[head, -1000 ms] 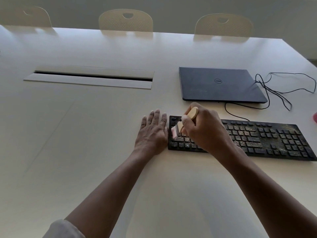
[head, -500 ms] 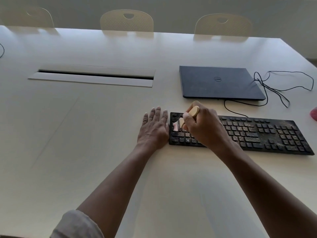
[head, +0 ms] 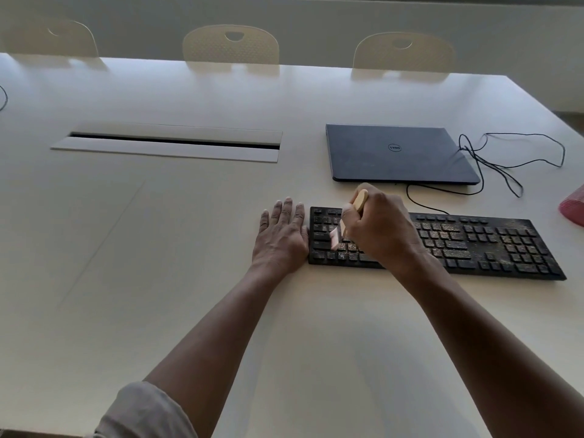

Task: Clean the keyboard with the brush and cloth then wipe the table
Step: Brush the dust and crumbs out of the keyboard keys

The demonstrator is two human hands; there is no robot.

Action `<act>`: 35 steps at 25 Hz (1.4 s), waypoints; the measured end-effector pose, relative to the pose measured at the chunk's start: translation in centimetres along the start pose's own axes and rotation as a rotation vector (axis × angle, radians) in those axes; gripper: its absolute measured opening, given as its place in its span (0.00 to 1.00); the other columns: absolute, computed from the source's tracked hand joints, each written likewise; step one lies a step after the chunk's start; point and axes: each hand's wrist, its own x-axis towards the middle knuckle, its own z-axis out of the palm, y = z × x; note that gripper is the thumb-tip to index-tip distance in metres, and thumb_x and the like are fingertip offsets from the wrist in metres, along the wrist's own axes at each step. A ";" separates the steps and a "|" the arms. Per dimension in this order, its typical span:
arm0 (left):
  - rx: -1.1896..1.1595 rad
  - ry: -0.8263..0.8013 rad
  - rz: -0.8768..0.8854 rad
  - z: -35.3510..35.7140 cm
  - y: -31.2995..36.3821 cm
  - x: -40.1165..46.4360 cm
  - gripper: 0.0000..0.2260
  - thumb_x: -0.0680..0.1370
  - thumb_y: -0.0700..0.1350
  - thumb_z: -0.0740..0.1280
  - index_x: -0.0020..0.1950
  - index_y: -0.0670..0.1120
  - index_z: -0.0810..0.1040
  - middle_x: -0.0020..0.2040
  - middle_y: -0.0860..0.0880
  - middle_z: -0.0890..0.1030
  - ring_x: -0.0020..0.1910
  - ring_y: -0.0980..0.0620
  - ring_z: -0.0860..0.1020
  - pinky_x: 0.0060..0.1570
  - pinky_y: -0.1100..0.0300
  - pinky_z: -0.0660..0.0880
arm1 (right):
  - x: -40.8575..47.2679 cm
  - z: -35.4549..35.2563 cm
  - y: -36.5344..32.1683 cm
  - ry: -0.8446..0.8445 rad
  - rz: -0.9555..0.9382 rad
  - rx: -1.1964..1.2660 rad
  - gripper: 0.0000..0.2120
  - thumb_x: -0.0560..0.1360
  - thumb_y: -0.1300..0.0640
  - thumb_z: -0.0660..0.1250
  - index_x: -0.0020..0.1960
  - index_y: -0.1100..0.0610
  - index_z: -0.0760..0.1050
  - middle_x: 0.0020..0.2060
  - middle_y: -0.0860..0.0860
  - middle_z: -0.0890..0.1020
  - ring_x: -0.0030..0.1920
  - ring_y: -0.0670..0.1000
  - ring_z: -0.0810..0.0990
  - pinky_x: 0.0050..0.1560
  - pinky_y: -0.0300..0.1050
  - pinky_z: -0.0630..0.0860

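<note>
A black keyboard [head: 474, 241] speckled with crumbs lies on the white table [head: 158, 248], right of centre. My right hand [head: 376, 229] grips a small wooden-handled brush [head: 358, 202]; its pale bristles touch the keys near the keyboard's left end. My left hand [head: 281, 238] lies flat on the table with straight fingers, its edge against the keyboard's left side. A pink-red cloth [head: 573, 205] shows at the right edge of the view, partly cut off.
A closed dark laptop [head: 398, 153] lies behind the keyboard, with a thin black cable [head: 505, 165] looped to its right. A cable slot [head: 170, 142] is set into the table at the left. Three pale chairs [head: 230, 44] stand along the far edge.
The brush bristles have moved a little down and right across the left keys. My left hand stays flat beside the keyboard. The camera view has shifted slightly.
</note>
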 end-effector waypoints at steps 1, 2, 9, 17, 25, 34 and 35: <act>-0.003 0.003 0.002 0.0 -0.1 0.0 0.26 0.85 0.53 0.46 0.83 0.51 0.46 0.83 0.49 0.43 0.81 0.50 0.41 0.79 0.50 0.38 | 0.1 -0.1 0.0 0.004 0.003 0.030 0.06 0.80 0.54 0.65 0.47 0.56 0.76 0.37 0.54 0.84 0.38 0.56 0.84 0.41 0.49 0.81; 0.000 0.005 0.004 0.0 -0.1 0.0 0.26 0.85 0.53 0.46 0.83 0.51 0.46 0.83 0.48 0.43 0.81 0.50 0.41 0.79 0.50 0.38 | 0.0 -0.1 -0.1 -0.014 0.005 0.096 0.05 0.80 0.54 0.65 0.47 0.55 0.76 0.35 0.53 0.85 0.38 0.55 0.84 0.41 0.50 0.82; -0.002 0.019 0.005 0.2 -0.1 0.1 0.26 0.85 0.53 0.45 0.83 0.51 0.47 0.83 0.49 0.44 0.81 0.51 0.42 0.79 0.50 0.38 | -0.6 0.7 -0.8 -0.016 -0.022 0.009 0.07 0.80 0.53 0.64 0.48 0.56 0.76 0.37 0.55 0.84 0.38 0.56 0.83 0.40 0.46 0.79; -0.002 0.017 0.003 0.2 -0.2 0.2 0.25 0.85 0.53 0.45 0.83 0.52 0.47 0.83 0.49 0.44 0.81 0.51 0.42 0.79 0.50 0.38 | -0.5 1.3 -0.8 -0.038 -0.004 0.087 0.07 0.79 0.52 0.64 0.47 0.54 0.77 0.35 0.54 0.85 0.39 0.56 0.85 0.43 0.52 0.82; 0.002 0.000 0.007 0.1 -0.3 0.3 0.25 0.85 0.53 0.45 0.83 0.52 0.47 0.83 0.49 0.44 0.81 0.51 0.42 0.79 0.51 0.38 | -0.9 1.3 -1.3 -0.123 0.002 0.094 0.07 0.78 0.53 0.64 0.45 0.54 0.78 0.35 0.52 0.84 0.38 0.54 0.85 0.42 0.52 0.83; -0.004 0.009 0.009 0.1 -0.2 0.1 0.25 0.85 0.53 0.45 0.83 0.51 0.48 0.83 0.49 0.45 0.81 0.50 0.43 0.79 0.50 0.39 | -1.2 1.1 -1.4 -0.116 -0.005 0.073 0.07 0.79 0.53 0.64 0.44 0.54 0.76 0.33 0.51 0.84 0.36 0.54 0.84 0.41 0.51 0.82; -0.008 0.010 0.008 0.0 -0.2 0.2 0.25 0.85 0.53 0.46 0.83 0.51 0.48 0.83 0.49 0.45 0.81 0.50 0.43 0.79 0.50 0.39 | -1.3 0.9 -1.3 -0.109 0.008 0.083 0.07 0.79 0.53 0.64 0.43 0.54 0.76 0.33 0.51 0.84 0.36 0.53 0.84 0.41 0.51 0.82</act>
